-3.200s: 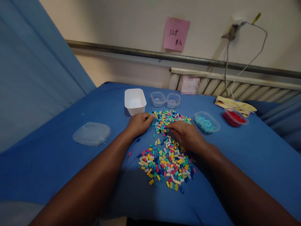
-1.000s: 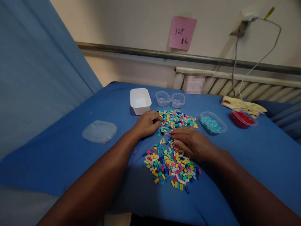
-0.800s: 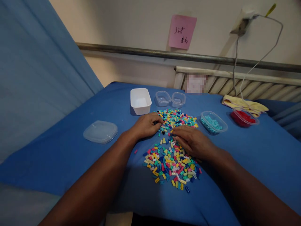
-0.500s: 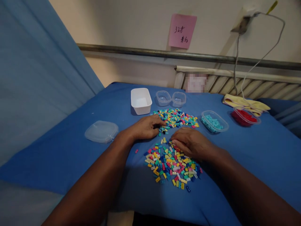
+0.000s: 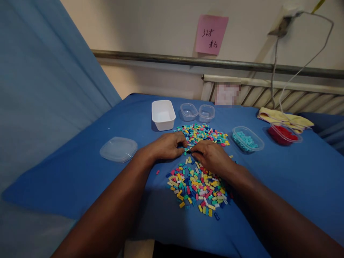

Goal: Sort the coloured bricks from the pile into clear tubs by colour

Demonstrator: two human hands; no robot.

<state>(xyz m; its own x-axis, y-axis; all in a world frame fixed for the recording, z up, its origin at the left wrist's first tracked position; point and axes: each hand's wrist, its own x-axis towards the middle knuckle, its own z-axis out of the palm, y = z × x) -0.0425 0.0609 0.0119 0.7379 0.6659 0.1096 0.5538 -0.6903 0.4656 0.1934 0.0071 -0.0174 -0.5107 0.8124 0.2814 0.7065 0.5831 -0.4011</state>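
Two heaps of small coloured toy bricks lie on a blue cloth: a far pile [image 5: 202, 132] and a near pile [image 5: 199, 186]. At the left edge of the far pile rests my left hand [image 5: 169, 146], its fingers curved and a gap showing between thumb and index finger. My right hand [image 5: 211, 154] reaches between the two piles. Its thumb and fingertips close together at a small black brick [image 5: 189, 151], close to my left thumb. Whether anything else is inside the right fingers is hidden.
Behind the piles stand a white tub [image 5: 163, 123] and two clear containers [image 5: 188, 112]. On the right are a container of turquoise bricks [image 5: 245, 141], one of red pieces [image 5: 283, 134] and a yellow cloth [image 5: 282, 116]. Clear lids [image 5: 118, 148] lie at left.
My right hand has moved left and slightly away from me, from the near pile's top edge to the black brick. My left hand has stayed by the far pile. The view has shifted slightly.
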